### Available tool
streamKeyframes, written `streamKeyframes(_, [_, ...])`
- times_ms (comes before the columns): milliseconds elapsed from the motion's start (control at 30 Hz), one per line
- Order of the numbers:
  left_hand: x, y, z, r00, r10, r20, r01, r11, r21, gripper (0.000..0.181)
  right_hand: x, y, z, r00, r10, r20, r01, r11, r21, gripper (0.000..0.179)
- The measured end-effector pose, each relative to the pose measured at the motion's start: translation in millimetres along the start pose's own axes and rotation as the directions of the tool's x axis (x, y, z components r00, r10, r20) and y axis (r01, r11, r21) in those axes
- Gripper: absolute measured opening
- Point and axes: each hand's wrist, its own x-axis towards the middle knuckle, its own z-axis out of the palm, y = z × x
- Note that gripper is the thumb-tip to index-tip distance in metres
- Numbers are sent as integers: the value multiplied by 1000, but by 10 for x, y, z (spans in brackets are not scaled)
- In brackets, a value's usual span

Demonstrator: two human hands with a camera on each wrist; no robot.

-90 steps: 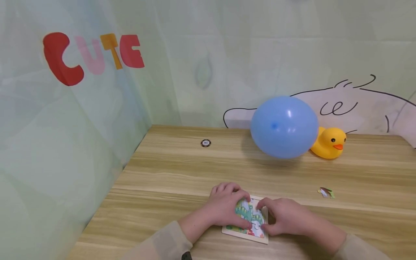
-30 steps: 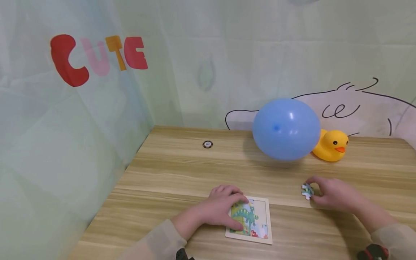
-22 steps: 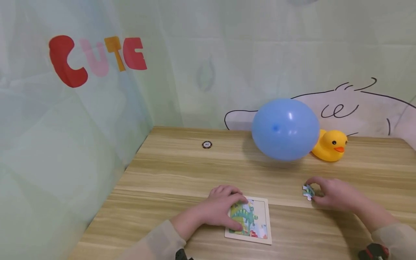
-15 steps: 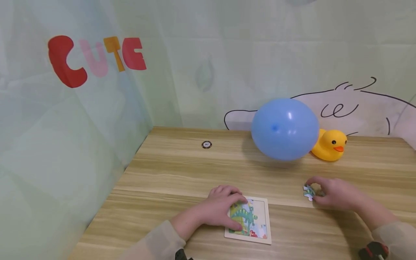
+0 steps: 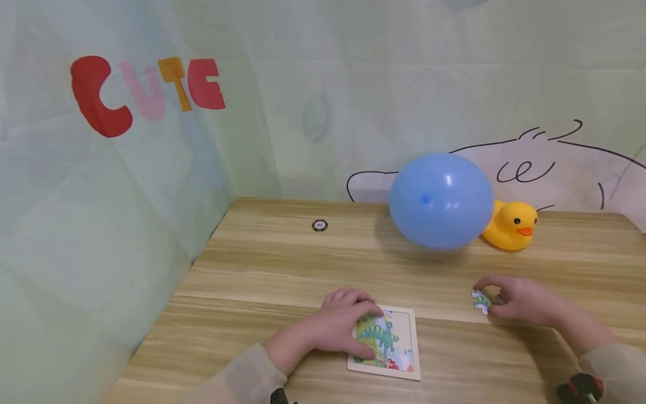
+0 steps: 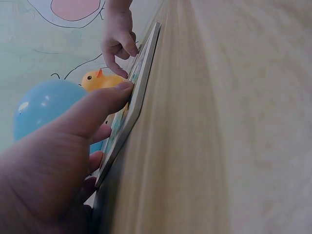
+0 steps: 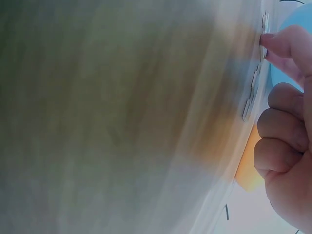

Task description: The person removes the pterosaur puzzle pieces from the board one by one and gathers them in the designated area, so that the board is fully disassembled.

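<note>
A small framed dinosaur jigsaw puzzle (image 5: 398, 356) lies on the table, the upper right of its frame showing bare backing. My left hand (image 5: 338, 325) rests over its left side, thumb and index finger on the picture. In the left wrist view, the left thumb (image 6: 109, 100) lies extended along the board's near edge. To the right, my right hand (image 5: 527, 303) pinches a puzzle piece (image 5: 481, 302) between thumb and index finger, close to the tabletop. Another piece (image 5: 500, 299) shows partly behind it, between the fingers. In the right wrist view the other right fingers (image 7: 282, 126) are curled in.
A blue balloon (image 5: 441, 202) sits at the back, in front of a yellow rubber duck (image 5: 512, 225). A round poker chip (image 5: 320, 225) lies at the back left of the wooden table (image 5: 262, 258). Printed fabric walls stand behind and at the left.
Three seconds ago both hands were on the puzzle; the right has moved right with a piece from its right side. Since one second ago that piece has turned and shifted slightly right.
</note>
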Motion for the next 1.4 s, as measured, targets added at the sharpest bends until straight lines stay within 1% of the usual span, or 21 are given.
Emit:
streamKeyframes(300, [2, -6, 13, 1000, 11, -10, -11, 1000, 3, 64, -23, 6, 2, 1000, -6, -6, 6, 1000, 26, 42])
streamKeyframes(533, [8, -19, 26, 1000, 15, -13, -15, 1000, 7, 64, -33, -17, -7, 998, -49, -29, 50, 998, 42, 43])
streamKeyframes(600, [7, -20, 24, 1000, 13, -9, -13, 1000, 2, 64, -31, -42, -9, 999, -42, -24, 43, 998, 45, 45])
streamKeyframes(700, [6, -20, 19, 1000, 11, -8, -11, 1000, 0, 64, -22, -98, 1, 999, -49, -17, 50, 998, 32, 46])
streamKeyframes(900, [4, -14, 19, 1000, 10, -11, -9, 1000, 7, 65, 20, -237, 47, 989, -142, -50, 141, 990, -28, 46])
streamKeyframes(1033, [3, -10, 17, 1000, 12, -12, -12, 1000, 10, 65, 52, -338, 82, 988, -151, -35, 149, 987, -52, 45])
streamKeyframes(1167, [1, -8, 12, 1000, 11, -10, -11, 1000, 7, 64, 60, -430, 134, 984, -175, -36, 173, 983, -63, 44])
streamKeyframes(1300, [-1, -3, 8, 1000, 4, -5, -4, 1000, -7, 63, 68, -531, 179, 980, -196, -16, 195, 979, -61, 44])
streamKeyframes(1400, [-3, 5, 1, 1000, 2, -3, -2, 1000, -17, 63, 77, -582, 224, 975, -221, 2, 220, 975, -26, 42])
